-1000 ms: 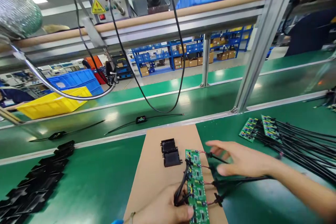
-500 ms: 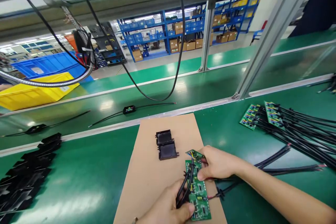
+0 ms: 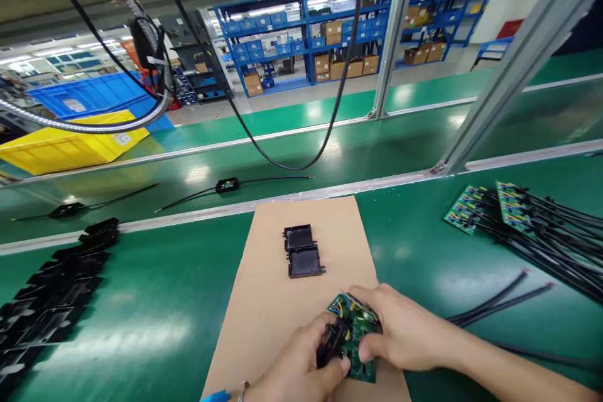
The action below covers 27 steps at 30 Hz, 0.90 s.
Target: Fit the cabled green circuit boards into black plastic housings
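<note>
Both my hands hold a green circuit board strip with black wires soldered to it, just above the near end of a brown cardboard sheet. My left hand pinches the board and its bundle of black wires from the near side. My right hand wraps its fingers over the far end of the board, which looks bent upward. Two black plastic housings lie on the cardboard a short way beyond my hands.
More green boards with long black cables lie at the right. Loose black cables trail from my right hand. Black plastic covers are stacked at the left. A wired black module lies on the conveyor belt; a yellow bin stands beyond.
My right hand came back from the cables and closed over the far end of the board strip. The strip now looks folded and shorter. The view tilted down.
</note>
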Available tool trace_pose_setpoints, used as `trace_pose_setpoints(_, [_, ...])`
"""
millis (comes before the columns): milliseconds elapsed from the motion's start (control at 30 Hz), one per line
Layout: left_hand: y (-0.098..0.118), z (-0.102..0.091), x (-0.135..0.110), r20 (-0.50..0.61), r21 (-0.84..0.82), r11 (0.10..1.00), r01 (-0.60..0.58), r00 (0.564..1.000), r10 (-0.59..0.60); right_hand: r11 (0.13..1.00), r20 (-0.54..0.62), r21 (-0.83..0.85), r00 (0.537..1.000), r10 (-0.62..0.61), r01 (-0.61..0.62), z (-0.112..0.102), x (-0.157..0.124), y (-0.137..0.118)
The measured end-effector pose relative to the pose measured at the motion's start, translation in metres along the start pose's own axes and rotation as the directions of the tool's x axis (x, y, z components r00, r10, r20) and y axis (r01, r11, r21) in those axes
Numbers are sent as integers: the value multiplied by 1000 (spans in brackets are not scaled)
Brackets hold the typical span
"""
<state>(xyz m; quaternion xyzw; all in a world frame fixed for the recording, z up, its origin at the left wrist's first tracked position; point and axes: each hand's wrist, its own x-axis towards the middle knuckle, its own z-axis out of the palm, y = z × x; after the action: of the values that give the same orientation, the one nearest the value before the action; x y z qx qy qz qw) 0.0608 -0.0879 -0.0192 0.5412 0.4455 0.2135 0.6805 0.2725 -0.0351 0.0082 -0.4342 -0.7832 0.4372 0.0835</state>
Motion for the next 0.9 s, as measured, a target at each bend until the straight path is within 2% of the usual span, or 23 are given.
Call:
trace_pose_setpoints(67, [-3, 2, 2, -28, 22, 999, -27, 999, 28, 998, -56, -54, 998, -36, 33, 14, -6, 1])
trace_pose_setpoints(167, [-7, 3, 5, -13, -5, 1000, 12, 1000, -12, 984, -72, -118, 987, -143, 134, 23, -13, 8])
trace_pose_setpoints(233, [-6, 2, 3, 11, 30, 999, 22, 1000, -22, 977, -48, -144, 985, -163, 154, 16, -14, 11])
trace_pose_setpoints(300, [2, -1, -4, 31, 212, 977, -1, 999, -5, 981, -7, -130, 989, -149, 147, 1, -13, 12])
trace_pose_setpoints(367, [15, -7, -14, 79, 473, 879, -55, 997, 20, 987, 31, -87, 990, -135, 137, -16, -13, 12])
trace_pose_setpoints(433, [29, -18, -22, 92, 669, 732, -126, 992, 87, 995, 32, -33, 995, -97, 98, -29, -10, 12])
trace_pose_setpoints(500, [40, -36, -21, 0, 771, 615, -165, 966, 259, 996, 15, 76, 999, -40, 39, -35, -5, 12])
trace_pose_setpoints(567, [44, -56, -12, -119, 837, 528, -144, 893, 433, 971, 62, 239, 998, 2, -17, -37, 3, 11])
trace_pose_setpoints(600, [43, -65, -5, -144, 859, 496, -130, 867, 477, 949, 114, 311, 993, 14, -49, -37, 7, 11])
trace_pose_setpoints(667, [38, -77, 6, -112, 877, 459, -144, 867, 485, 920, 203, 374, 978, 44, -119, -35, 16, 10])
trace_pose_setpoints(700, [34, -79, 10, -82, 873, 458, -167, 877, 474, 924, 217, 357, 974, 61, -138, -34, 19, 8])
trace_pose_setpoints(767, [30, -74, 10, -52, 833, 506, -223, 879, 474, 960, 172, 250, 981, 87, -129, -32, 26, -1])
trace_pose_setpoints(833, [32, -62, 5, -102, 711, 654, -258, 882, 460, 992, 85, 88, 993, 86, -93, -30, 31, -15])
trace_pose_setpoints(900, [39, -50, -1, -194, 521, 822, -230, 906, 376, 997, 18, -50, 998, 57, -56, -28, 36, -33])
